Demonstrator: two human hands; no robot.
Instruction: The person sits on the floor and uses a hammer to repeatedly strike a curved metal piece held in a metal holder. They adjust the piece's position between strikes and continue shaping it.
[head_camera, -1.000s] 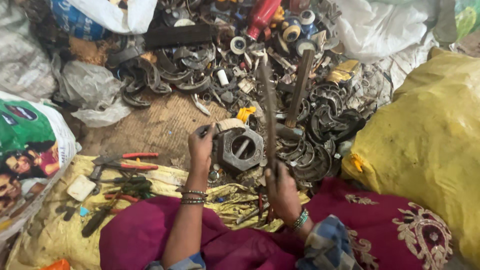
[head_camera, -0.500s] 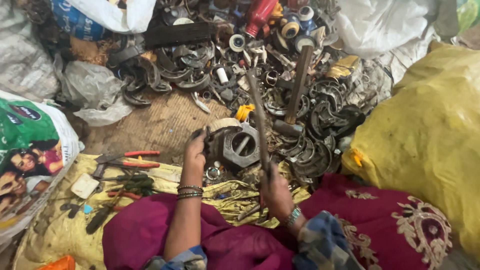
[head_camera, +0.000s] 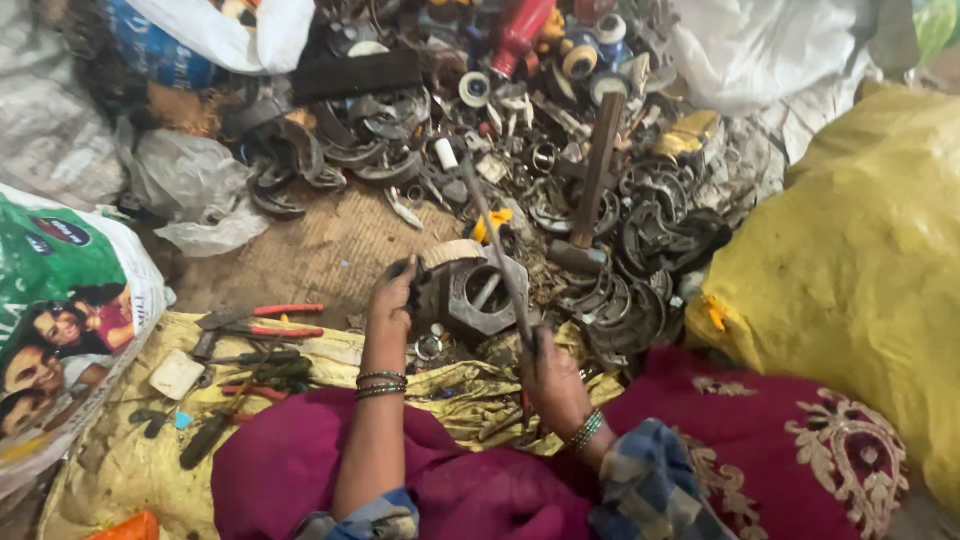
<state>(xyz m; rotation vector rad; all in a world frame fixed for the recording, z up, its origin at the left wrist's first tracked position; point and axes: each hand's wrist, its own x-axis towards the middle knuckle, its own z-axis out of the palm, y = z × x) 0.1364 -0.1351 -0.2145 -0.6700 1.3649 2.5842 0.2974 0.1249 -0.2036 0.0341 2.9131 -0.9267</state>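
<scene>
At the centre of the frame the left hand (head_camera: 392, 298) closes its grip on the left edge of a large dark hexagonal metal part (head_camera: 478, 292) that sits on the floor. The right hand (head_camera: 548, 372), just below and right of it, is fisted tight around the lower end of a long thin metal rod (head_camera: 497, 250), which slants up and left across the hexagonal part. Crowding in behind, across the upper middle, lies a heap of curved scrap metal pieces (head_camera: 640, 250), with a hammer (head_camera: 592, 190) resting on it. Red-handled pliers (head_camera: 262, 322) lie on a yellow cloth (head_camera: 120, 460) at lower left. A bulging yellow sack (head_camera: 850, 260) fills the right side, close beside the heap.
</scene>
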